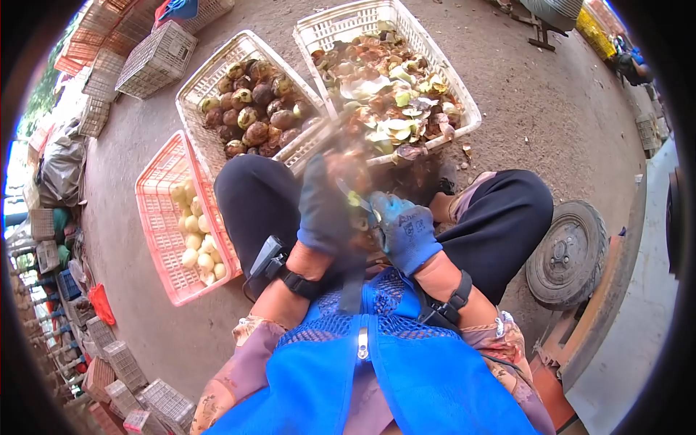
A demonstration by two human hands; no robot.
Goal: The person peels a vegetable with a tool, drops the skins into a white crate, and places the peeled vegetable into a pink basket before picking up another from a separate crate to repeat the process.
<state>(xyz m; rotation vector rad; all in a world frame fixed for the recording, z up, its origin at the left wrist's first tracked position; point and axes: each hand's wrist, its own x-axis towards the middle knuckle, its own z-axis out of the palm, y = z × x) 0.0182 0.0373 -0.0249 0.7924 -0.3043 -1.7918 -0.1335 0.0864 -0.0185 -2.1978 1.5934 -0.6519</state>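
Note:
Between my knees, my left hand (322,203) in a dark blue-grey glove is smeared by motion, so its fingers do not show clearly. A blurred brownish shape lies at its fingertips. Close beside it, my right hand (406,226) in a blue glove has its fingers curled in around something small, with a yellow-green piece (354,199) near the fingertips. Ahead stands a white crate (279,51) of round brown-and-green produce (257,133). Another white crate (457,80) holds peelings (395,87). Pale peeled pieces (192,241) sit in a pink crate (156,239) at left.
A small wheel with a tyre (567,254) lies right of my right knee, near a grey metal panel (623,304). Stacked crates (156,61) stand at upper left, and more crates (167,402) at lower left. Scraps lie on the dirt floor (507,109).

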